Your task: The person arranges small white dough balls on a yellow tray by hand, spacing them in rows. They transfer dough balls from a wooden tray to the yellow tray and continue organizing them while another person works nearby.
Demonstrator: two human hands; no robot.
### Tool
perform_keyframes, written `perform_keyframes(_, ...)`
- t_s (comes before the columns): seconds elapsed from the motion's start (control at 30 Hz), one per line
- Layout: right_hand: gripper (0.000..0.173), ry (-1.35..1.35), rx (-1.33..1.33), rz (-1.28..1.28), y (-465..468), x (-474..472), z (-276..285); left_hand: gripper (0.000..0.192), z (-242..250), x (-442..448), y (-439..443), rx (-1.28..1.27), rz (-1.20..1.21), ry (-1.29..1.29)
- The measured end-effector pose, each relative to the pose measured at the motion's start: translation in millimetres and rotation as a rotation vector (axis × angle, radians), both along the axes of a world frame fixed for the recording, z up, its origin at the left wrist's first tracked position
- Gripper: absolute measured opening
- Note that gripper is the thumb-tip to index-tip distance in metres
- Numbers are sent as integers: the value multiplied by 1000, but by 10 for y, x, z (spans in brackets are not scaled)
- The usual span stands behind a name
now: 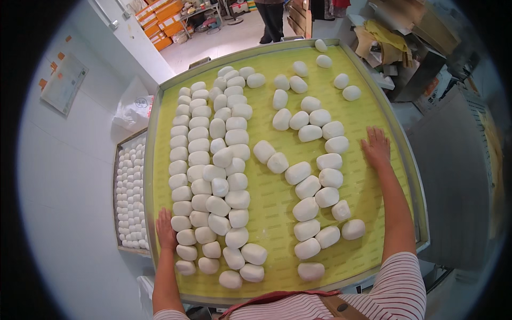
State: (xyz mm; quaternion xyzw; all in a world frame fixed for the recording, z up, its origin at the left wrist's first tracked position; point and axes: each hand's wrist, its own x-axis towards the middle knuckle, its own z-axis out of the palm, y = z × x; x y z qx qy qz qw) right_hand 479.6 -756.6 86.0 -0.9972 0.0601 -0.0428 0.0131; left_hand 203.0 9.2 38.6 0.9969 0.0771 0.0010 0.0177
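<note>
White dough pieces, rounded and oblong, lie on a large tray [276, 240] lined with a yellow-green sheet. Toward the left they form long touching columns, such as the dough piece [179, 154]; right of the middle they sit in looser, winding lines, such as the dough piece [331, 178]. My left hand [165, 231] rests at the tray's left edge, beside the leftmost column, holding no dough. On the sheet near the right edge, my right hand [376, 147] lies palm down with its fingers slightly spread, to the right of the dough pieces.
A lower tray [132, 192] of similar white pieces stands at the left by the wall. Orange boxes [166, 18] are stacked at the far left. A person [272, 18] stands beyond the tray. Cardboard and bags [384, 40] fill the upper right, above a grey metal surface [444, 160].
</note>
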Motion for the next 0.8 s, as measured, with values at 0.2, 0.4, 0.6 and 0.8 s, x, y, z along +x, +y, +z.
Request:
perform_keyframes(0.2, 69, -3, -22, -25, -55, -15, -42, 64, 35, -1, -57, -23, 11, -2)
perform_keyframes(0.4, 70, 14, -38, -5, -447, 168, -199, 62, 15, 163, -96, 2, 18, 69)
perform_keyframes(0.6, 70, -58, -28, 225, -368, -1038, 74, 66, 361, -545, -77, -234, 125, 47)
perform_keyframes(0.8, 63, 37, -111, 204, -882, -2372, -38, 62, 383, -1840, -434, -686, 224, -137)
